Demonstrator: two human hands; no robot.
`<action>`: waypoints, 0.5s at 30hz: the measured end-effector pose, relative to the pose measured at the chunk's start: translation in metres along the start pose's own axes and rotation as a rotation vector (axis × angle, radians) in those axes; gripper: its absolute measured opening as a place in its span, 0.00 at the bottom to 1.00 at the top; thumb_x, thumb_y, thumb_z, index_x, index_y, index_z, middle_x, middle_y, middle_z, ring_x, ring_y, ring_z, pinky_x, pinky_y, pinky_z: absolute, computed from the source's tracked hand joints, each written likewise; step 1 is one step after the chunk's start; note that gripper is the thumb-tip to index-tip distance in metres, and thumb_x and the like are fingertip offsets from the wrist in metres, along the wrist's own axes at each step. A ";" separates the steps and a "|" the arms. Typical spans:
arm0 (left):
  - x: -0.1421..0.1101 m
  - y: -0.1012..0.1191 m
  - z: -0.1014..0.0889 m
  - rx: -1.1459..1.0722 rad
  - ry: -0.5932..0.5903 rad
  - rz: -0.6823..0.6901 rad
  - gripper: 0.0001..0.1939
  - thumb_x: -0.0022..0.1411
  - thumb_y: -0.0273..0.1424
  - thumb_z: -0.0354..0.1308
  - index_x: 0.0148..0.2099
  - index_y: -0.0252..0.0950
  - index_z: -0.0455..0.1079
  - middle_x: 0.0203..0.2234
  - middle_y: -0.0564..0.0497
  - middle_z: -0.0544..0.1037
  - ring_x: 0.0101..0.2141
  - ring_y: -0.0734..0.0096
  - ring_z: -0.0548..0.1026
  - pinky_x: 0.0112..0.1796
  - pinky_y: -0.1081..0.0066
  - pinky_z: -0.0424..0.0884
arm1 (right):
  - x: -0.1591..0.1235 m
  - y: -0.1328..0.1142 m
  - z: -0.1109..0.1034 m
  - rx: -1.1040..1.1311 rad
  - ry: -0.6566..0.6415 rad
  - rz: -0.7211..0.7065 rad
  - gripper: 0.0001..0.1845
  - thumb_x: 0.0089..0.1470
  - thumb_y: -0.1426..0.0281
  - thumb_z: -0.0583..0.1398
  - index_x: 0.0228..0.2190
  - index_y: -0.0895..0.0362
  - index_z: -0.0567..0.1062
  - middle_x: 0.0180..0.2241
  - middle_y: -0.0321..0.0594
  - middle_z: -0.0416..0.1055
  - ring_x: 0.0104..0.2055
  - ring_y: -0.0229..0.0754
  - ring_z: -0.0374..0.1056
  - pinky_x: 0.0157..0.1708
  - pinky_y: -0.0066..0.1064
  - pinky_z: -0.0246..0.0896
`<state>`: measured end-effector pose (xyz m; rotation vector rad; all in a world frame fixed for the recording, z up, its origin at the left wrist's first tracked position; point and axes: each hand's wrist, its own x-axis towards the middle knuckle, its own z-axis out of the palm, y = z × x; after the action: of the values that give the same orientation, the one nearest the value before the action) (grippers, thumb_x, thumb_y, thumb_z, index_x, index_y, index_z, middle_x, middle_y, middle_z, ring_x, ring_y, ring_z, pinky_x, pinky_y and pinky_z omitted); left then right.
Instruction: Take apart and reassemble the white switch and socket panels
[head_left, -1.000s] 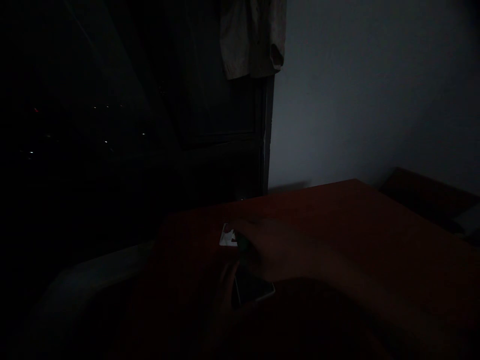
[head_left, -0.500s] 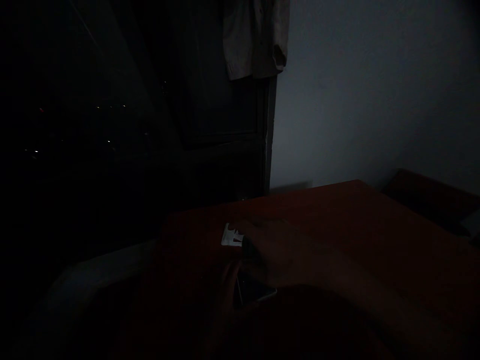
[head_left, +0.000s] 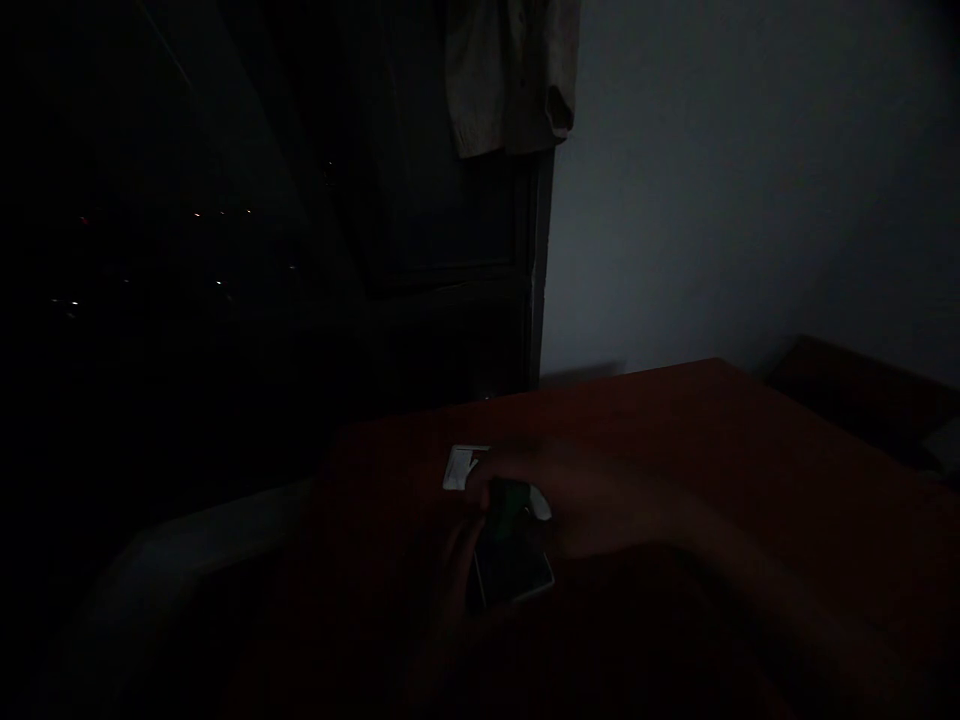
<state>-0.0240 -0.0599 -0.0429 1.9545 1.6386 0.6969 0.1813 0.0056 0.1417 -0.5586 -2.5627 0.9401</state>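
Note:
The picture is very dark. A dark flat rectangular device with a pale edge, like a phone, is held at its left side by my left hand, fingers along that edge. Over its far end, my right hand is curled around a dark green piece whose kind I cannot make out. A small white patch shows between the green piece and that hand. Just beyond the fingers, a flat white card-like thing lies on the reddish table, partly covered by the right hand.
The reddish-brown table reaches back to a pale wall. At the left is a dark window with small lights outside. Cloth hangs above the table's far side. A dark reddish surface stands at the right.
My right hand has shifted and turned slightly over the device, so more of the green piece and the white patch now show. My left hand and the device keep their place.

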 end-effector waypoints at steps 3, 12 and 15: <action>-0.002 -0.001 0.001 -0.014 -0.007 -0.007 0.41 0.51 0.39 0.65 0.65 0.44 0.53 0.62 0.45 0.58 0.60 0.46 0.58 0.57 0.52 0.58 | -0.017 0.012 0.002 0.078 0.200 0.044 0.22 0.45 0.81 0.61 0.44 0.53 0.70 0.43 0.37 0.72 0.43 0.39 0.69 0.43 0.30 0.62; -0.001 0.010 -0.023 0.181 -0.001 -0.013 0.16 0.64 0.29 0.49 0.53 0.43 0.66 0.54 0.48 0.66 0.53 0.60 0.67 0.53 0.59 0.64 | -0.100 0.084 0.045 0.179 0.872 0.600 0.12 0.54 0.59 0.59 0.35 0.54 0.68 0.30 0.36 0.69 0.29 0.39 0.67 0.27 0.27 0.63; 0.005 0.025 -0.030 0.291 -0.111 -0.002 0.11 0.64 0.28 0.49 0.46 0.42 0.70 0.46 0.49 0.72 0.46 0.62 0.71 0.47 0.63 0.68 | -0.120 0.098 0.066 0.267 1.011 0.757 0.16 0.51 0.55 0.60 0.33 0.55 0.69 0.27 0.35 0.68 0.25 0.37 0.64 0.21 0.26 0.60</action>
<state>-0.0249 -0.0571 -0.0039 2.1471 1.7513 0.3561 0.2779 -0.0172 0.0057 -1.4944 -1.2934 0.8495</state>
